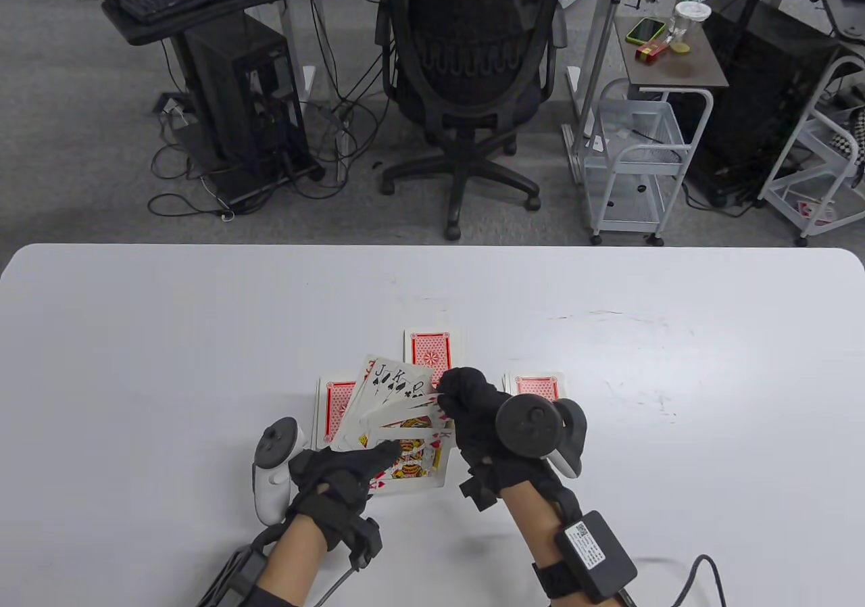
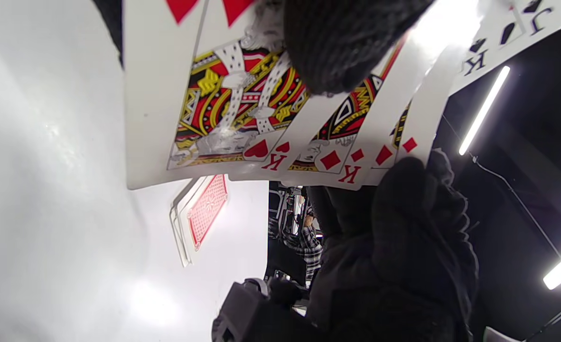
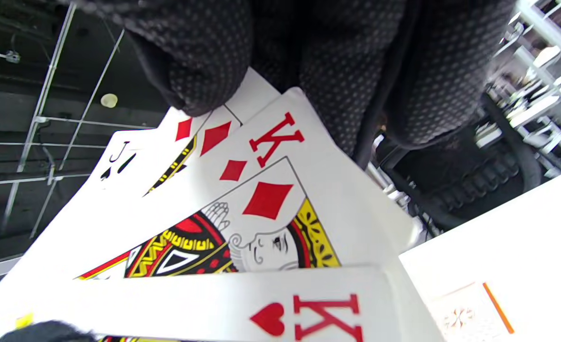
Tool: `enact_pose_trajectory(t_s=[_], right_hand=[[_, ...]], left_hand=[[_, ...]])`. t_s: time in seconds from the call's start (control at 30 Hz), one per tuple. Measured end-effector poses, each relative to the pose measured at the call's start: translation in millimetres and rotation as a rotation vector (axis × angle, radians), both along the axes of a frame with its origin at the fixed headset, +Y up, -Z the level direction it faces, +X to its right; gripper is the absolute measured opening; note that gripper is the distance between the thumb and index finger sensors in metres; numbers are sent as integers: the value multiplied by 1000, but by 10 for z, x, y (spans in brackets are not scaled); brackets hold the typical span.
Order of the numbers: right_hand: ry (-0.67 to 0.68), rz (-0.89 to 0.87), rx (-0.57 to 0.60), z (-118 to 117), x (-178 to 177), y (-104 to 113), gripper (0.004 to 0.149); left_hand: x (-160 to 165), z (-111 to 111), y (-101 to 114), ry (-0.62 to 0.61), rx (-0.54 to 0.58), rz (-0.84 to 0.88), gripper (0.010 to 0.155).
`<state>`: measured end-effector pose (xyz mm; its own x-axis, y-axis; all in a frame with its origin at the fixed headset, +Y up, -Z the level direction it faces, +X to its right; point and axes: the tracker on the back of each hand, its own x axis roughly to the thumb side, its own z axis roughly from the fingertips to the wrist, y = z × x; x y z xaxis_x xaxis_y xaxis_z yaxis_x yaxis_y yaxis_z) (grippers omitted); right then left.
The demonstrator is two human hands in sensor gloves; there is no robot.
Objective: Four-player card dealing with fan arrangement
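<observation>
The white table (image 1: 203,336) is filling the near half of the table view, and behind it a black office chair (image 1: 470,59) is standing on the grey floor. Three face-down piles with red backs are lying on the table: the left pile (image 1: 332,411), the far pile (image 1: 431,349) and the right pile (image 1: 537,386). The fan of cards (image 1: 399,418) is being held face up above the table, near its front edge, between the left pile and the right pile and in front of the far pile. It is showing black J, K and Q corners and red kings. The left hand (image 1: 338,485) is gripping the lower end of the fan, with its thumb lying on the king of hearts. The right hand (image 1: 473,411) is pinching the upper right edge of the fan with curled fingers.
</observation>
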<state>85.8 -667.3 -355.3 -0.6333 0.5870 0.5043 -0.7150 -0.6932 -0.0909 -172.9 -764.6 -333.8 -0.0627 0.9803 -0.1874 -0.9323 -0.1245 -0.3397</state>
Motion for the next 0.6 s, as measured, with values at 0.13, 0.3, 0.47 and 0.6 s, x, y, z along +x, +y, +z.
enact_pose_trajectory(t_s=[0.13, 0.3, 0.47, 0.6], right_hand=[[2, -45, -21, -55, 102, 33, 44], [-102, -54, 81, -29, 287, 178, 43], [-100, -106, 174, 12, 431, 317, 43], [-113, -128, 271, 77, 496, 446, 43]], left_hand=[[5, -28, 20, -34, 9, 3, 54], [78, -27, 60, -113, 41, -45, 53], [157, -23, 68, -199, 44, -76, 53], [205, -20, 71, -267, 41, -125, 53]])
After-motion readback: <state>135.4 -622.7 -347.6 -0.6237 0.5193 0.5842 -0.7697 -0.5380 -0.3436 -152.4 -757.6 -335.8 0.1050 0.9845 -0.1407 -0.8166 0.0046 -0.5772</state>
